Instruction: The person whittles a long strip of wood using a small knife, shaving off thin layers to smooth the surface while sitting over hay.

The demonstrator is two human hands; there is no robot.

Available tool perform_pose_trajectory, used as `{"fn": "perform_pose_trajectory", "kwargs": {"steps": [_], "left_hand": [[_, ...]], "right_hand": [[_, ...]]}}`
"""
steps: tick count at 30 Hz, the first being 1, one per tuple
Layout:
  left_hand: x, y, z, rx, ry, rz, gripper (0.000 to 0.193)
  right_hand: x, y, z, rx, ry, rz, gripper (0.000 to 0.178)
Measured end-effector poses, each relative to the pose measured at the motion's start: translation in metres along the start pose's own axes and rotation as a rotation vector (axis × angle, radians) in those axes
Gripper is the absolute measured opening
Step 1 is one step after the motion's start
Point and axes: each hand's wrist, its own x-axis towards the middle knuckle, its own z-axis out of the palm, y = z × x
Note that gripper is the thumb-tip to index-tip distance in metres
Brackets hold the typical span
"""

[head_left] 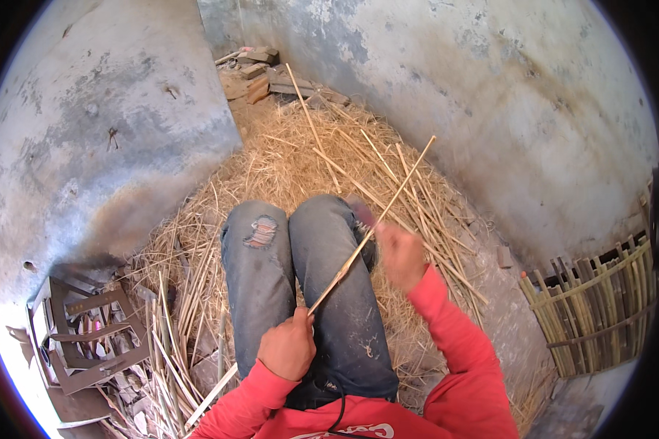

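A long, thin bamboo strip (403, 189) runs slantwise across my lap and out past my right knee. My left hand (289, 344) is closed round its lower end, in front of my thighs. A frayed, peeled patch shows partway along the strip. My right hand (401, 254) is closed beside the strip's middle, slightly blurred by motion. A dark, purplish blurred shape (362, 211) lies just beyond its fingers, across the strip; whether the hand holds it I cannot tell.
Shavings (271, 164) and loose strips (447, 256) cover the floor around my legs. More strips (176, 366) lie at the left by a brown frame (99, 336). A slatted basket (600, 300) stands at the right. Walls (490, 95) enclose the corner; bricks (258, 88) sit at the back.
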Motion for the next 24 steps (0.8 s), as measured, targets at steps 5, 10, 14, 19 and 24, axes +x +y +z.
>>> {"fn": "perform_pose_trajectory", "kwargs": {"steps": [5,10,14,19,24], "left_hand": [[0.0,-0.003,-0.005,0.061,-0.024,-0.016,0.016],[0.006,-0.006,0.0,0.04,-0.032,0.0,0.019],[0.002,-0.004,-0.003,-0.043,0.023,-0.011,0.015],[-0.049,-0.039,-0.046,-0.079,-0.158,-0.07,0.017],[-0.09,-0.083,-0.073,-0.317,-0.258,-0.221,0.014]], "right_hand": [[-0.011,-0.01,-0.006,0.046,-0.116,0.169,0.045],[-0.037,-0.017,0.01,0.13,-0.189,0.177,0.043],[-0.018,-0.007,0.01,0.189,0.021,0.115,0.04],[-0.016,-0.002,0.011,0.114,-0.031,0.171,0.043],[0.008,0.018,-0.003,0.032,0.056,0.187,0.054]]}}
